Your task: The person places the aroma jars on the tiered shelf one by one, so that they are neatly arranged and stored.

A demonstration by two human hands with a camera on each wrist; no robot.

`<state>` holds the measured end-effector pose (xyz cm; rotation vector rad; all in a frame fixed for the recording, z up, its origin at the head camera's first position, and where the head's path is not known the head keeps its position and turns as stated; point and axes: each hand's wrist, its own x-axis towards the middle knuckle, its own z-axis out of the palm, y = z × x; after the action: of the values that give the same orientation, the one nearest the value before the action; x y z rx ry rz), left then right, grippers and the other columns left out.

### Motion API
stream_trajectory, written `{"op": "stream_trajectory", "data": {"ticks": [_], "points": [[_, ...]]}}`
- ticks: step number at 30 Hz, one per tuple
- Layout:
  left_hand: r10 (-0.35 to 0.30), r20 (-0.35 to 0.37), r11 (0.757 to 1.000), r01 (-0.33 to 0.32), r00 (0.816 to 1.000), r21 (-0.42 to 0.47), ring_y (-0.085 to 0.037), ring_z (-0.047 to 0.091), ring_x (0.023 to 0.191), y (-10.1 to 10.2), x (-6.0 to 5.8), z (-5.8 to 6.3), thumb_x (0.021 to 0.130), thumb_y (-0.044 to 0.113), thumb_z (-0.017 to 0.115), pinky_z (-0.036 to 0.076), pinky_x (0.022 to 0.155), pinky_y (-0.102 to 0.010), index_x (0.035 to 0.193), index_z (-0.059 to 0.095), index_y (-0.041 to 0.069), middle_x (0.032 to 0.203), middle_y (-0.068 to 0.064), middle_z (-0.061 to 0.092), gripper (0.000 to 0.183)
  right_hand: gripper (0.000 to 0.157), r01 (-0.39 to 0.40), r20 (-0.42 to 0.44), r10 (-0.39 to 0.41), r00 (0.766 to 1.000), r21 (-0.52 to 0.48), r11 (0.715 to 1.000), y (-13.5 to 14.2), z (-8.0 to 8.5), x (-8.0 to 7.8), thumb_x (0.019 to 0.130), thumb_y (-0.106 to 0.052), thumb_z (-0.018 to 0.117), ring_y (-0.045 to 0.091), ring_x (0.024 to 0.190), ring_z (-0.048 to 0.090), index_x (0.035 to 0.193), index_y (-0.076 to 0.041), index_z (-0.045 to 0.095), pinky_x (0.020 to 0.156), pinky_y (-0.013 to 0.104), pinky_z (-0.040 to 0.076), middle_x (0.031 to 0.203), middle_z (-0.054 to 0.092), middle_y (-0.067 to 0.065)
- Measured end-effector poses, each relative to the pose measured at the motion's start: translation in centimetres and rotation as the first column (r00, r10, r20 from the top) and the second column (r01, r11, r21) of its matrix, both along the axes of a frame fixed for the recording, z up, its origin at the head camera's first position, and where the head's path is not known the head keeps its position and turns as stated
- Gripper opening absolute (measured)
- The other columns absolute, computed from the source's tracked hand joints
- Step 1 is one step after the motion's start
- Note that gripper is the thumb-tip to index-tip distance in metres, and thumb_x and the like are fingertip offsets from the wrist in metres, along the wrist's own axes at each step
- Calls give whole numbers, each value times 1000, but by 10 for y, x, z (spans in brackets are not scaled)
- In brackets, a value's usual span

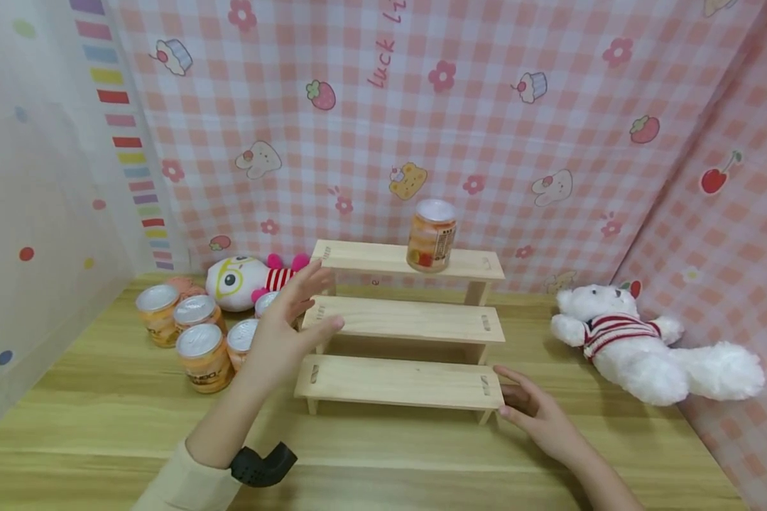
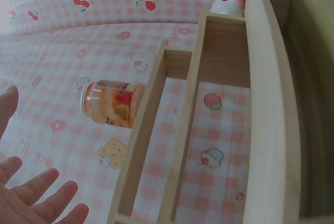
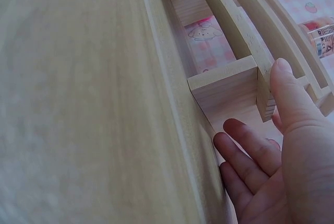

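A three-step wooden display stand (image 1: 403, 383) stands on the table. On its top step is a clear jar of fruit (image 1: 432, 235) with a silver lid, upright and right of the middle. My left hand (image 1: 287, 326) is held with fingers spread by the stand's left end, nothing in it; the left wrist view shows its fingers (image 2: 39, 192) extended, apart from the jar. At the right end of the lowest step is my right hand (image 1: 540, 415), thumb and index fingertips right at the board's corners. Its other fingers (image 3: 245, 156) are loosely bent below the board.
Several more fruit jars (image 1: 203, 358) stand on the table at left, partly behind my left arm. A plush toy with yellow glasses (image 1: 236, 282) lies behind them. On the right lies a white teddy bear (image 1: 633, 341) in a striped sweater. A checked curtain (image 1: 371, 142) hangs behind.
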<state>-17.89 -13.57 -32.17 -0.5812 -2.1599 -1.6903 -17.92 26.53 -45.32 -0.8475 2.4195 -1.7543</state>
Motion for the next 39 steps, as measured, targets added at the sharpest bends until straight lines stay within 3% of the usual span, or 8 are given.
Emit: {"op": "stream_trajectory", "data": {"ticks": [7, 14, 19, 26, 30, 34, 39], "points": [[69, -20, 996, -70, 997, -62, -23, 46, 126, -31, 15, -11, 84, 5, 73, 37, 101, -49, 148, 37, 25, 141, -4, 48, 76, 56, -9, 2, 9, 1000, -1, 1000, 0, -1, -1, 92, 3, 58, 9, 108, 58, 142, 8, 32, 87, 21, 48, 120, 54, 35], [131, -14, 986, -132, 991, -99, -16, 44, 126, -57, 27, -21, 84, 3, 73, 39, 98, -24, 148, 37, 23, 141, -8, 48, 75, 57, -11, 2, 11, 1000, 1, 1000, 0, -2, -2, 92, 3, 58, 9, 108, 58, 143, 8, 32, 87, 22, 48, 121, 54, 35], [182, -6, 975, -182, 983, -127, -12, 43, 126, -76, 32, -26, 83, 1, 74, 35, 98, -18, 149, 35, 20, 142, -12, 46, 79, 57, -4, 2, 4, 1000, 11, 1000, 1, -2, -2, 93, 2, 58, 9, 108, 58, 143, 7, 32, 87, 22, 48, 121, 54, 34], [270, -55, 948, -276, 961, -159, -2, 41, 123, -107, 38, -37, 80, -4, 74, 34, 94, -10, 147, 37, 11, 139, -12, 48, 79, 57, -4, 1, 4, 1000, 14, 1000, 0, -2, -3, 93, 1, 58, 10, 108, 58, 143, 6, 33, 87, 22, 48, 121, 54, 34], [311, -43, 931, -314, 949, -189, 0, 39, 123, -126, 41, -44, 81, -1, 74, 31, 94, -7, 150, 33, 15, 144, -11, 44, 81, 57, -8, -1, 8, 1000, 8, 1000, 0, -1, -3, 93, 2, 58, 10, 108, 58, 143, 6, 33, 87, 22, 48, 121, 54, 34], [354, -27, 910, -351, 935, -222, 2, 37, 121, -142, 43, -50, 82, 2, 75, 28, 93, -5, 151, 30, 19, 147, -18, 38, 84, 56, -2, -6, 2, 1000, 5, 1000, 0, 0, -2, 92, 3, 58, 10, 107, 58, 143, 6, 33, 87, 22, 48, 120, 54, 35], [382, -4, 899, -373, 924, -231, 3, 36, 123, -156, 40, -62, 83, 4, 74, 28, 96, -10, 151, 30, 21, 147, -21, 37, 82, 55, 0, -15, 0, 1000, 2, 1000, 1, 1, 0, 92, 4, 58, 10, 107, 58, 142, 8, 33, 87, 22, 48, 119, 54, 36]]}}
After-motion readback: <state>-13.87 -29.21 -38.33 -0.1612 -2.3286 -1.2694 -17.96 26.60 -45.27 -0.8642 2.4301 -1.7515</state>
